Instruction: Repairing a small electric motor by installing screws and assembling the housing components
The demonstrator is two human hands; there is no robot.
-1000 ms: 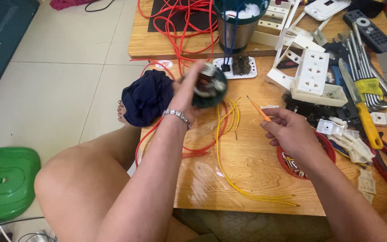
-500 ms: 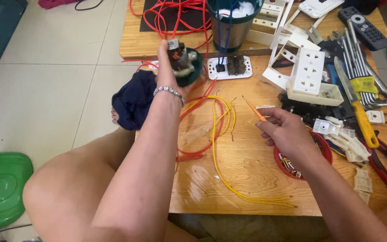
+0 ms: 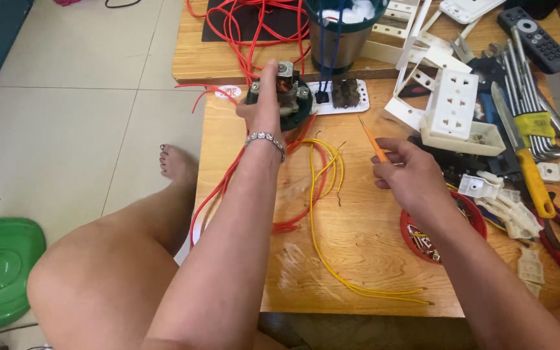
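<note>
Your left hand (image 3: 264, 107) grips small motor (image 3: 284, 97) over table (image 3: 358, 259); right hand (image 3: 406, 175) pinches orange screwdriver (image 3: 374, 142). Yellow wires (image 3: 325, 188) loose, unconnected.

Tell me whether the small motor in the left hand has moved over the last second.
Yes. The small motor has gone away from the person, toward the white switch plate, carried by the left hand.
</note>
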